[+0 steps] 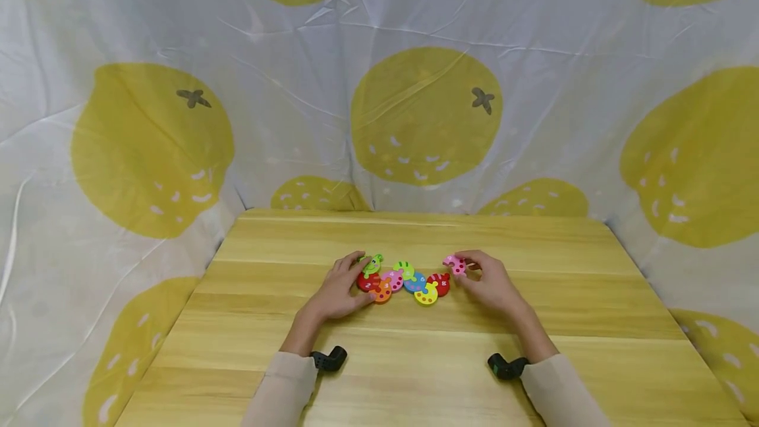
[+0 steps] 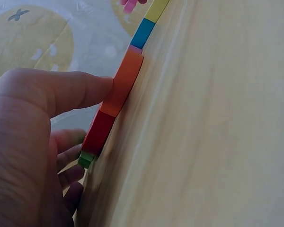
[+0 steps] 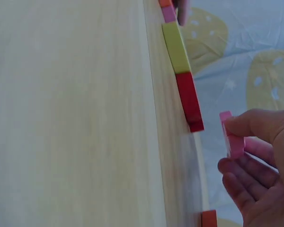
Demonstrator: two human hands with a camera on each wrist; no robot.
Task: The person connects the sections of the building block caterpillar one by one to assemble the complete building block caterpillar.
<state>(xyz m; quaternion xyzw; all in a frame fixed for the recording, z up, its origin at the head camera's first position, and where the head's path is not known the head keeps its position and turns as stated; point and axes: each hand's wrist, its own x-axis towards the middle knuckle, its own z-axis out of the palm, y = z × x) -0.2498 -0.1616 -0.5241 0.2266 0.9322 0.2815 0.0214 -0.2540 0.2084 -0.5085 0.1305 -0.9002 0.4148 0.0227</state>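
A row of joined, numbered caterpillar puzzle pieces point(image 1: 415, 281) lies on the wooden table, its green smiling head piece point(image 1: 371, 265) at the left end. My left hand point(image 1: 339, 288) holds that end, thumb against the orange piece point(image 2: 124, 85) and fingers by the head and the red piece point(image 2: 98, 132). In my right hand point(image 1: 491, 284) a pink puzzle piece with red dots point(image 1: 455, 265) is pinched between thumb and fingers. It is raised off the table, just apart from the red striped piece point(image 3: 189, 101) at the row's right end.
An orange-red block point(image 3: 208, 218) sits near the right hand in the right wrist view; its kind cannot be told. Black wrist cameras point(image 1: 329, 358) are on both wrists. A lemon-patterned cloth point(image 1: 427, 117) hangs around the table point(image 1: 415, 374).
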